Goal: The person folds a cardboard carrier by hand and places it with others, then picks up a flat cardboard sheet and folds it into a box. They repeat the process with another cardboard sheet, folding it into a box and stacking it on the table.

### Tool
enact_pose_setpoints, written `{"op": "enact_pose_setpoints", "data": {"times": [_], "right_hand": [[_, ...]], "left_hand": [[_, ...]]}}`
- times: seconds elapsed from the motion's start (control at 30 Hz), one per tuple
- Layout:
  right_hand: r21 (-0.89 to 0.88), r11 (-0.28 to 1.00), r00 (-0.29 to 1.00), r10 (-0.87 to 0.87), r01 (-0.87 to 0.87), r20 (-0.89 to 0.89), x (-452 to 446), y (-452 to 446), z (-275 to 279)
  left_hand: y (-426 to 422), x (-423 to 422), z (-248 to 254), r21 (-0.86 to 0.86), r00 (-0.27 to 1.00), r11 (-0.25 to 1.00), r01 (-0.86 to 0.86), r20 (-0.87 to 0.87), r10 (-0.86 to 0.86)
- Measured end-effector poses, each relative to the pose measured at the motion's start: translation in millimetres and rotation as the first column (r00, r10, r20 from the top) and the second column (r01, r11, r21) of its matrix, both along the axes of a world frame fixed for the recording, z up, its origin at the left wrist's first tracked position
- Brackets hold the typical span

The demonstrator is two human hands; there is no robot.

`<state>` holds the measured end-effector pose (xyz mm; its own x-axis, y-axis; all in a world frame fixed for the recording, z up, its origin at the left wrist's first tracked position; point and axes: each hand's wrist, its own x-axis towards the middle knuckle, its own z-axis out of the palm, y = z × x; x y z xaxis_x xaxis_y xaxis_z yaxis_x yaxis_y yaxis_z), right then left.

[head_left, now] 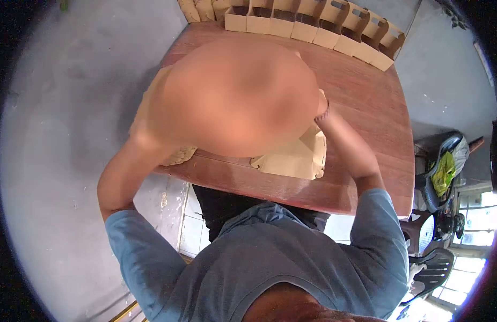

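A large blurred patch covers the middle of the head view and hides most of both hands. My left hand (145, 130) goes under its left edge, with only the wrist area showing. On the other side, a small part of my right hand (322, 104) shows above a bracelet; its fingers are hidden. Between my arms lies a tan cardboard piece (294, 161) with notched corners, partly covered by the blur. Beside my left forearm are more cardboard pieces (181, 155), apparently stacked. Whether either hand holds anything is not visible.
The brown wooden table (366, 139) meets a grey wall on the left. Several folded cardboard carriers (310, 32) with handle cutouts stand in a row along its far edge, with more cardboard (203, 9) at the far left. A dark chair (436, 268) stands at the right.
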<state>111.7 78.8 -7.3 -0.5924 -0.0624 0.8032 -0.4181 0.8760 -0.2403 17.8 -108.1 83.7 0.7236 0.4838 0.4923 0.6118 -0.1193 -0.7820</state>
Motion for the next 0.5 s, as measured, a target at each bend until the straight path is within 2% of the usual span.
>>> {"op": "enact_pose_setpoints", "data": {"times": [0.03, 0.07, 0.1, 0.13, 0.2, 0.23, 0.3, 0.33, 0.37, 0.4, 0.43, 0.47, 0.5], "right_hand": [[-0.003, 1.000, 1.000, -0.015, 0.015, 0.003, -0.3, 8.1, 3.4], [-0.086, 0.995, 0.998, 0.045, -0.042, 0.034, 2.2, 17.3, 7.7], [-0.170, 0.981, 0.992, 0.107, -0.096, 0.061, 8.7, 23.8, 11.7], [-0.173, 0.982, 0.993, 0.093, -0.081, 0.067, 22.2, 27.8, 16.5], [-0.018, 0.998, 0.994, -0.061, 0.060, -0.094, 59.7, 37.7, 23.7], [-0.017, 0.998, 0.994, -0.068, 0.066, -0.088, 75.8, 46.2, 14.7], [0.296, 0.945, 0.991, -0.132, 0.137, -0.036, 104.6, 63.6, -24.1], [0.307, 0.947, 0.984, -0.134, 0.093, 0.116, 119.8, 58.2, -44.6], [0.201, 0.979, 0.954, -0.100, 0.043, 0.281, 132.2, 52.4, -74.1], [0.134, 0.990, 0.922, -0.022, -0.033, 0.387, 143.8, 54.6, -107.0], [0.063, 0.998, 0.885, -0.009, -0.023, 0.466, 156.9, 54.0, -137.7], [0.061, 0.998, 0.884, -0.002, -0.030, 0.468, 164.2, 53.2, -147.2], [-0.044, 0.999, 0.849, 0.026, -0.004, 0.528, 169.7, 53.3, -153.8]], "left_hand": [[-2.8, 8.3, 4.5, 0.028, 0.994, 0.999, 0.019, 0.110, -0.022], [-6.1, 14.5, 8.1, 0.055, 0.974, 0.998, 0.036, 0.220, -0.048], [-13.6, 15.6, 12.3, 0.052, 0.972, 0.997, 0.051, 0.225, -0.062], [-24.9, 10.5, 15.9, -0.007, 0.940, 0.996, 0.094, 0.331, -0.086], [-46.5, -3.9, 7.1, -0.057, 0.817, 0.986, 0.158, 0.569, -0.098], [-53.8, -13.7, -5.8, -0.051, 0.718, 0.984, 0.173, 0.691, -0.090], [-53.2, -35.1, -30.6, -0.013, 0.625, 1.000, 0.014, 0.781, 0.001], [-57.4, -49.6, -45.3, -0.181, 0.542, 0.979, -0.089, 0.816, 0.200], [-62.9, -65.2, -62.9, -0.353, 0.434, 0.919, -0.174, 0.810, 0.393], [-65.6, -81.1, -86.8, -0.358, 0.431, 0.917, -0.178, 0.809, 0.400], [-67.0, -96.5, -115.6, -0.530, 0.372, 0.805, -0.265, 0.714, 0.593], [-69.7, -109.6, -141.6, -0.676, 0.295, 0.656, -0.337, 0.586, 0.755], [-74.7, -122.5, -165.4, -0.678, 0.289, 0.652, -0.339, 0.585, 0.758]]}}
